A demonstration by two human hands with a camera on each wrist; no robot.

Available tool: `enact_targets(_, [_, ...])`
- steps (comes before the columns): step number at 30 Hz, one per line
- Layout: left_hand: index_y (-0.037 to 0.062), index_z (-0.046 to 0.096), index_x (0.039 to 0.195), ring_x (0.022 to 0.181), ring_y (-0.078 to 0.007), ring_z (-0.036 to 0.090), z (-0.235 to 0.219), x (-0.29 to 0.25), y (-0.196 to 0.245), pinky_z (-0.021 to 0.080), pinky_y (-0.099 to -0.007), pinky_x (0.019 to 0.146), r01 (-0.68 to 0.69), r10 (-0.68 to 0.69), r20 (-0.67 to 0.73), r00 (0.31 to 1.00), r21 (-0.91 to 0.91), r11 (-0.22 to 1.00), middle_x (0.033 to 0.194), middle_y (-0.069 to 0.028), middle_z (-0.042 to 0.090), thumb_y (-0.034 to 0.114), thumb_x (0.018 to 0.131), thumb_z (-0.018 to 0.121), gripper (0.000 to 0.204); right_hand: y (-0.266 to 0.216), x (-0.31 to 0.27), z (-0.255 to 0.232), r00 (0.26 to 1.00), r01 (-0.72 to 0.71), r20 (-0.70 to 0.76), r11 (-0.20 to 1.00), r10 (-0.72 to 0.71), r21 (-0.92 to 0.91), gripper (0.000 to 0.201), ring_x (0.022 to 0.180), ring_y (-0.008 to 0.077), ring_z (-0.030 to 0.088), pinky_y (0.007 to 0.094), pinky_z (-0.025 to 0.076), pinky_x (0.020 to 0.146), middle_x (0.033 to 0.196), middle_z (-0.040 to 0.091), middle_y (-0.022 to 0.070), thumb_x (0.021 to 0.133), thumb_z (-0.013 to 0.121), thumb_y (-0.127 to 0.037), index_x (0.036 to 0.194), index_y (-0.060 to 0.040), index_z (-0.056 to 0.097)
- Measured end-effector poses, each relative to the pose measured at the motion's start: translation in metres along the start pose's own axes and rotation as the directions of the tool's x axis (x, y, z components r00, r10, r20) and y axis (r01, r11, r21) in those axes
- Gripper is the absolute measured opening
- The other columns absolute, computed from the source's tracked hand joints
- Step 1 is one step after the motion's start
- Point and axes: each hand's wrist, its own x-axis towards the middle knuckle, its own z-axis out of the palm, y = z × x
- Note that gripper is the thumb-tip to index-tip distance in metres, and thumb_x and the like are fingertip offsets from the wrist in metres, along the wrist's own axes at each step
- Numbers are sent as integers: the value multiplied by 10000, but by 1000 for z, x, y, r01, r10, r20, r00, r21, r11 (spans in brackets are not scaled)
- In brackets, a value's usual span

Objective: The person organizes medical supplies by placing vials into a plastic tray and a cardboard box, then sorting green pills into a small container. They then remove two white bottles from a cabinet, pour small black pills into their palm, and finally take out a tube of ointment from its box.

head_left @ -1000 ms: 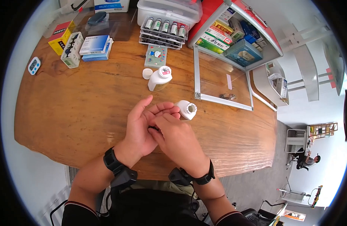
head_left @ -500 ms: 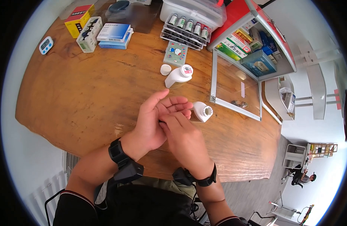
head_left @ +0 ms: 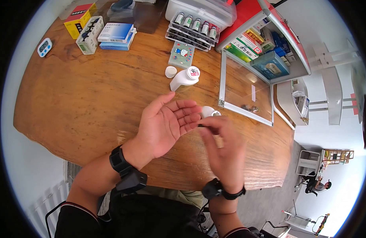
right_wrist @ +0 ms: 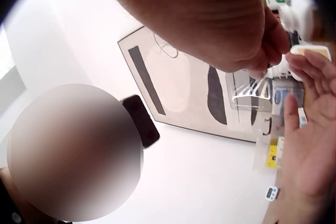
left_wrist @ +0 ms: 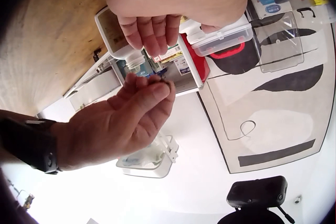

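My left hand [head_left: 161, 129] is held palm up over the table with its fingers extended, and no item shows on the palm. Just right of its fingertips, my right hand [head_left: 226, 148] pinches a small dark piece [left_wrist: 167, 82] between thumb and fingers; its kind I cannot tell. Partly hidden behind the right hand stands an uncapped white bottle [head_left: 208, 112]. Farther back is a second white bottle [head_left: 180, 84], its cap on and a sticker on top. A loose white cap [head_left: 171, 71] lies beside it, near a flat case with cartoon pictures [head_left: 181, 54].
Racks of small vials [head_left: 193, 29] stand at the back before a clear plastic bin [head_left: 204, 10]. To the right, a red-sided medicine cabinet [head_left: 270, 51] has its glass door [head_left: 246, 93] lowered onto the table. Medicine boxes [head_left: 116, 33] and a timer [head_left: 45, 47] sit at the left.
The right hand has lifted out of the left palm and moved right, with the small dark piece in its fingers. The left hand stays palm up, its palm now uncovered.
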Motion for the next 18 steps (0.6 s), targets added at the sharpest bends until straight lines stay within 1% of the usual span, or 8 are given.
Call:
enact_targets(2, [-20,632,1166,1043,-264,660,-2,0,1,504,-414,1013,-4,4,5,1000,-10,1000,1149,-162,690,439,1022,484,503,0,-1,-18,977,-180,-121,983,175,-34,132,825,277,705,341,550,731,953,698,149,914,700,-12,1041,-3,666])
enact_targets(3, [-22,631,1165,1040,-261,660,-2,0,1,509,-417,1009,-10,11,10,1000,-16,1000,1145,-162,690,434,1025,481,501,4,0,-23,977,-180,-121,983,175,-36,132,825,277,705,341,550,731,953,698,149,914,700,-12,1041,-3,666])
enact_targets(5, [-24,630,1164,1036,-259,660,0,-1,1,513,-417,1006,-11,11,-2,1000,-17,1000,1140,-163,690,435,1026,480,502,13,3,-28,944,-285,-173,959,280,1,105,803,239,711,326,548,739,922,708,145,936,692,-31,1025,19,667])
enact_targets(7, [-27,629,1163,1033,-258,660,0,-1,2,517,-416,1003,-13,13,-13,1000,-16,1000,1136,-163,691,435,1027,479,504,22,3,-28,946,-282,-174,959,275,-15,110,800,242,711,326,550,740,915,708,146,938,690,-33,1029,24,667])
enact_targets(9, [-23,629,1160,1028,-256,658,-2,0,2,517,-413,1003,-15,15,9,1000,-24,1000,1135,-162,689,435,1027,481,499,26,3,-27,948,-279,-171,960,270,-31,116,798,245,711,327,552,740,907,708,147,940,688,-35,1033,30,666])
enact_targets(18, [-9,635,1151,1018,-248,658,0,-1,4,520,-407,995,-26,26,-2,1000,-13,1000,1123,-150,692,435,1024,488,485,28,4,-23,947,-294,-142,956,289,-19,113,794,240,711,325,556,739,912,711,155,942,688,-38,1023,39,673])
